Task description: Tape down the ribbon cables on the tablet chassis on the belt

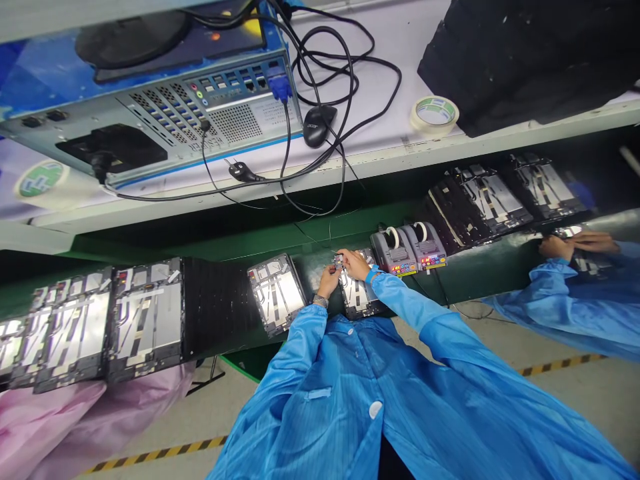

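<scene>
My left hand (329,281) and my right hand (356,265) meet above a green conveyor belt (225,307). Both pinch a small metal-and-circuit part (339,261), whose details are too small to tell. Under my right hand lies an open tablet housing (356,297), partly hidden by my fingers. Another housing (277,294) lies just left of my left hand. Both sleeves belong to a blue antistatic smock (320,393), and a metal band circles my left wrist.
Several housings (145,320) line the belt at left, with more at right (480,200). Twin tape dispensers (407,248) stand near my right hand. A co-worker's hands (575,245) work at right. Above, a shelf holds a computer chassis (150,113), cables, and a mouse (319,125).
</scene>
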Action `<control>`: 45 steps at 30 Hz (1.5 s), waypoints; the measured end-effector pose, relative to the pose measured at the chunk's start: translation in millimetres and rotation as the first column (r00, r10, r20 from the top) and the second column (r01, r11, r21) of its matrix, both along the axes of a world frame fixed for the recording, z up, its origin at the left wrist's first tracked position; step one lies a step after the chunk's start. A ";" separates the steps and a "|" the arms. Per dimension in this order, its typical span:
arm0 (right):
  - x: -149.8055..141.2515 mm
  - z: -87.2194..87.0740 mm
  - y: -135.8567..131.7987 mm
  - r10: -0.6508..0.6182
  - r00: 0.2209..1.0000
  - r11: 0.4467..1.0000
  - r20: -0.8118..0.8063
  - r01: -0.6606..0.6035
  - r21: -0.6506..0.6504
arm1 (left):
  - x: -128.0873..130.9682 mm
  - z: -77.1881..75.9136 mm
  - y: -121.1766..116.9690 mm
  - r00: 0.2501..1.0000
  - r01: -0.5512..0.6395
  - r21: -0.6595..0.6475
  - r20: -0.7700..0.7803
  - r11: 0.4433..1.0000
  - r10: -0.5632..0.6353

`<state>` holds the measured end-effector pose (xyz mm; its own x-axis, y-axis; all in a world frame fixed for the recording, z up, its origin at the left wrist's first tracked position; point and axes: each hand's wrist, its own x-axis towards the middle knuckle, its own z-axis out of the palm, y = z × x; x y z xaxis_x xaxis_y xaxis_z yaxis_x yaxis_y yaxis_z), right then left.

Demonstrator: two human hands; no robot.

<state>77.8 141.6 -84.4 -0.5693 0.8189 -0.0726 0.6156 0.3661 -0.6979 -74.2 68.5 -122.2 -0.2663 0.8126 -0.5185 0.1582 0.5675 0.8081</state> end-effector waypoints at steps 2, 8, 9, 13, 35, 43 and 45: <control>0.5 1.7 -1.5 -0.018 1.000 1.000 -0.016 0.018 -0.001 | 1.8 -0.6 -0.3 1.000 -0.011 0.007 0.000 1.000 0.011; -0.8 13.0 -22.4 -0.257 0.918 0.966 -0.300 0.232 -0.117 | 3.0 0.9 0.8 0.998 -0.059 0.024 0.013 0.998 0.059; -1.9 13.7 -30.8 -0.337 0.861 0.936 -0.380 0.263 -0.236 | 2.6 1.2 1.1 0.998 -0.067 0.029 0.020 0.997 0.067; -8.1 10.1 -69.0 -0.667 0.562 0.648 -0.489 0.113 -0.753 | 2.0 2.3 2.2 0.994 -0.101 0.057 0.045 0.993 0.099; -8.2 17.3 -81.9 -0.911 0.257 0.283 -0.324 -0.183 -0.942 | 9.0 15.4 4.2 0.995 -0.043 0.293 -0.073 0.955 0.067; -9.6 12.6 -81.2 -0.920 0.274 0.243 -0.280 -0.161 -0.957 | 6.5 18.0 4.8 0.993 0.050 0.312 -0.116 0.949 -0.014; -9.4 13.9 -80.9 -0.920 0.278 0.243 -0.277 -0.149 -0.958 | 5.4 17.8 4.6 0.987 0.077 0.322 -0.162 0.944 -0.026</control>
